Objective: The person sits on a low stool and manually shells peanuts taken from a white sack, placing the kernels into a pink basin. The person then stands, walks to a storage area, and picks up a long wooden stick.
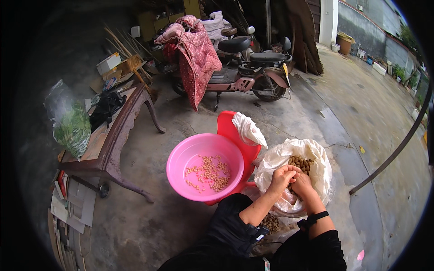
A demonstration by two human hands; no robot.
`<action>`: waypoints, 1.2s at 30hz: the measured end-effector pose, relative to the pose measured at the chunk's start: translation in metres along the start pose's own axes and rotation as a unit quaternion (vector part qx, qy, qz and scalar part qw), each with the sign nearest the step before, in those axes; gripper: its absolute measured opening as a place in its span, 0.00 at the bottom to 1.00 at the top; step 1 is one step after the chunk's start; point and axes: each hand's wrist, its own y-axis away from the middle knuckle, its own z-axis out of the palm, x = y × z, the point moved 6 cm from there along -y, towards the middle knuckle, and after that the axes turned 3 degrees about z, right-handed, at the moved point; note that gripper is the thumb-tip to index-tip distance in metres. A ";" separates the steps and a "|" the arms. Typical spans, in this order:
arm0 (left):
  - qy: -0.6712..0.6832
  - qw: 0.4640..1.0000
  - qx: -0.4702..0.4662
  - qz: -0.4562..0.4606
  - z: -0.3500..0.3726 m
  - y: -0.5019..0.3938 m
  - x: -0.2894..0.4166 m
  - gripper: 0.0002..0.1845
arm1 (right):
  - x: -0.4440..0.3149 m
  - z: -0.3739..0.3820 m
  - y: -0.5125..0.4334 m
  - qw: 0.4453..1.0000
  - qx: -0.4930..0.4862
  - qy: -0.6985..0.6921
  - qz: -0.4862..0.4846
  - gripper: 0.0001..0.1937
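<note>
Both of my hands meet over a white plastic sack (322, 162) that holds unshelled peanuts (301, 163). My left hand (284, 176) has its fingers bent against the fingers of my right hand (301, 184), which lies lower, over the sack's opening. Whether a peanut is between them is too small to tell. To the left, a pink plastic basin (174, 159) with shelled peanut kernels (219, 183) scattered on its bottom rests on a red plastic chair (226, 123). A white cloth (249, 128) hangs on the chair's back. Below the sack lies a pile of peanut shells (270, 223).
A wooden table (117, 149) at the left bears a plastic bag of greens (71, 128) and a black bag (106, 106). An electric scooter (237, 83) with a red quilt (198, 64) stands ahead. A curved dark pole (393, 162) rises at the right.
</note>
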 end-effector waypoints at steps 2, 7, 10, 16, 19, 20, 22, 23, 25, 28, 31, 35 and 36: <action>-0.006 1.000 0.001 0.001 -0.001 0.001 -0.002 0.08 | 0.004 0.001 0.001 0.998 0.018 -0.055 -0.008 0.10; -0.010 1.000 -0.004 -0.011 0.001 0.002 -0.003 0.08 | 0.011 -0.006 0.003 0.993 0.045 -0.104 0.042 0.07; 0.010 1.000 -0.004 -0.013 0.003 0.002 -0.003 0.07 | 0.010 -0.029 0.010 0.969 0.105 -0.217 0.060 0.07; 0.039 0.997 0.065 0.010 -0.001 -0.002 -0.005 0.13 | 0.020 -0.043 0.027 0.611 -0.051 -0.779 0.133 0.04; 0.040 0.998 0.046 -0.007 0.003 -0.002 -0.005 0.17 | 0.015 -0.053 0.032 0.526 -0.078 -0.840 0.107 0.09; 0.032 0.998 0.049 -0.010 0.004 -0.002 -0.005 0.18 | 0.015 -0.053 0.033 0.511 -0.077 -0.847 0.125 0.11; 0.022 0.998 0.055 0.004 0.006 -0.002 -0.002 0.18 | 0.012 -0.054 0.033 0.463 -0.090 -0.873 0.127 0.15; 0.019 0.999 0.051 0.006 0.007 -0.003 -0.002 0.18 | 0.009 -0.058 0.032 0.467 -0.098 -0.873 0.097 0.16; 0.013 0.998 0.054 0.000 0.008 -0.003 -0.002 0.18 | 0.011 -0.058 0.033 0.479 -0.090 -0.866 0.116 0.18; -0.019 0.998 0.058 0.031 0.009 -0.002 0.002 0.19 | 0.011 -0.062 0.035 0.503 -0.088 -0.856 0.084 0.21; -0.133 0.986 0.042 0.093 0.013 -0.001 0.010 0.14 | 0.008 -0.062 0.035 0.510 -0.091 -0.854 0.049 0.20; -0.495 0.803 -0.003 0.332 0.041 0.012 0.032 0.10 | 0.004 -0.051 0.032 0.536 -0.093 -0.837 0.063 0.18; -0.517 0.790 -0.019 0.330 0.045 0.012 0.030 0.10 | 0.000 -0.050 0.032 0.558 -0.102 -0.823 0.042 0.18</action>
